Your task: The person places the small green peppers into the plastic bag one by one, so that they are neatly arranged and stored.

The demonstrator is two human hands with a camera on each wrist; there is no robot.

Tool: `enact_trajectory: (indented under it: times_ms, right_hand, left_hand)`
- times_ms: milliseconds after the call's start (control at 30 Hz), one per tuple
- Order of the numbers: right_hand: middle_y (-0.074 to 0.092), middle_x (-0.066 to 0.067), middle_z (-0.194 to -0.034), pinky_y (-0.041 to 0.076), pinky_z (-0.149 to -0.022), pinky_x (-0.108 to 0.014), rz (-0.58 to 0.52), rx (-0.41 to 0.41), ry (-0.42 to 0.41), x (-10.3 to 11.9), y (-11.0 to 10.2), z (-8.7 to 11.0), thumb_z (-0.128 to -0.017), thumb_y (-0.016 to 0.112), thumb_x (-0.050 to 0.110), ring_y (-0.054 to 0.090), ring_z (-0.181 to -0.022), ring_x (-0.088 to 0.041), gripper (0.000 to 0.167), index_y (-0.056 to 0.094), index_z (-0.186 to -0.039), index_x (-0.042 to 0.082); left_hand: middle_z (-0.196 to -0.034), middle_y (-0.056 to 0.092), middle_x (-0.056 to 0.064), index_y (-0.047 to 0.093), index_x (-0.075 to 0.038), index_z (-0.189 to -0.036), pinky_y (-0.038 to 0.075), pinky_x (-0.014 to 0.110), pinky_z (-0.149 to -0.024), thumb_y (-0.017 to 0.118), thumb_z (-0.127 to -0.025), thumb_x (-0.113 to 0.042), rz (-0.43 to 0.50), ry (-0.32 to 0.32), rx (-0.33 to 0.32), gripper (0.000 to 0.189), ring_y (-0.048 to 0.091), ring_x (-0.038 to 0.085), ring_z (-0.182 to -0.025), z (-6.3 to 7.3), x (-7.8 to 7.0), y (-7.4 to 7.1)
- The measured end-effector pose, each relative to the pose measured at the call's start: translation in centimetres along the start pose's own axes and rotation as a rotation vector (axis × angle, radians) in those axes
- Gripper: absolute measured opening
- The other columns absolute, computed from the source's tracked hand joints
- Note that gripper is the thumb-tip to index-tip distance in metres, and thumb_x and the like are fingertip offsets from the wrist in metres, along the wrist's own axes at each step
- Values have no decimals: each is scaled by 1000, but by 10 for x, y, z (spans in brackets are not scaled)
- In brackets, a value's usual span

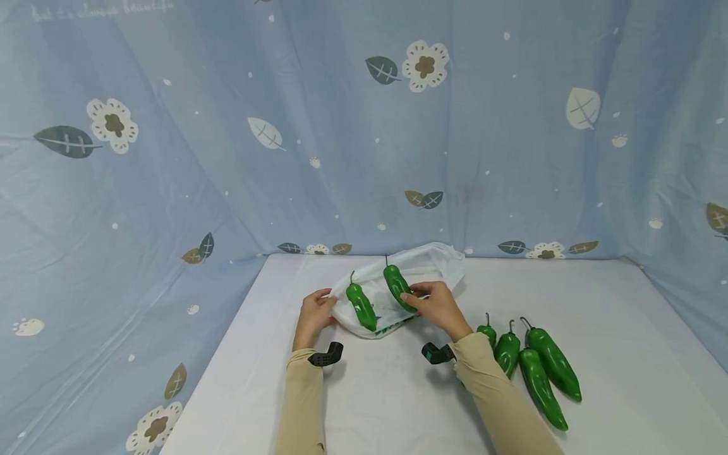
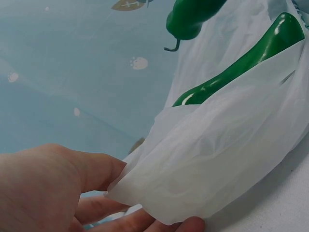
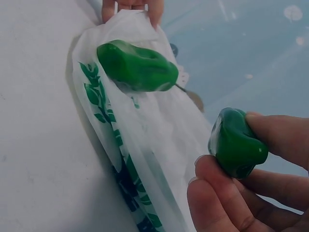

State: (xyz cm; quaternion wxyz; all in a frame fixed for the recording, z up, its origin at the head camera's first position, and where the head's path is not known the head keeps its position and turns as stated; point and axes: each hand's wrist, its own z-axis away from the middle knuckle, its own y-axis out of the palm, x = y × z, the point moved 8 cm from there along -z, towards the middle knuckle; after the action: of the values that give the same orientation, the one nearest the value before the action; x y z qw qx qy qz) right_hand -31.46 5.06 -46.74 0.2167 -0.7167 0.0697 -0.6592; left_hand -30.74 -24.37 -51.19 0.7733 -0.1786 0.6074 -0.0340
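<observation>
A white plastic bag (image 1: pixel 418 268) with green print lies toward the back of the table, its mouth spread. My left hand (image 1: pixel 314 314) pinches the bag's left edge between thumb and fingers, as the left wrist view shows close up. One green pepper (image 1: pixel 362 307) rests at the bag's opening, near that hand. Over the bag my right hand (image 1: pixel 439 308) grips a second green pepper (image 1: pixel 396 284) by its lower end, stem pointing away from me. In the right wrist view, thumb and fingertips close around this pepper (image 3: pixel 236 142).
Several more green peppers (image 1: pixel 554 363) lie in a group on the right of the white table (image 1: pixel 387 404), partly behind the right sleeve (image 1: pixel 495 392). A blue patterned curtain (image 1: pixel 341 158) hangs behind and along the sides. Each wrist wears a black camera (image 1: pixel 327 355).
</observation>
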Motion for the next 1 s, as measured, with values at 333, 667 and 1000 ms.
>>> enact_trajectory:
  times_ms: [333,667,1000]
  right_hand:
    - [71,-25,-115,60,-66,-32,14,2,23,0,9,-3,-97,73,23,72,-73,-32,44,67,-128,-7]
    - [70,-28,-115,61,-66,-33,14,6,22,-2,19,-10,-96,74,21,73,-71,-30,44,67,-127,-10]
    - [71,-25,-114,62,-66,-35,17,0,40,-4,25,-12,-95,75,20,72,-70,-25,42,68,-126,-8]
  left_hand:
    - [-139,64,25,56,-6,-146,63,33,-82,59,-103,-24,9,-1,10,47,67,35,-118,0,0,1]
    - [-140,63,25,56,-6,-146,63,34,-83,59,-103,-23,6,-2,7,46,67,35,-119,-1,0,0]
    - [-139,64,24,56,-6,-146,63,34,-84,59,-103,-24,-3,-9,2,46,68,34,-118,1,0,0]
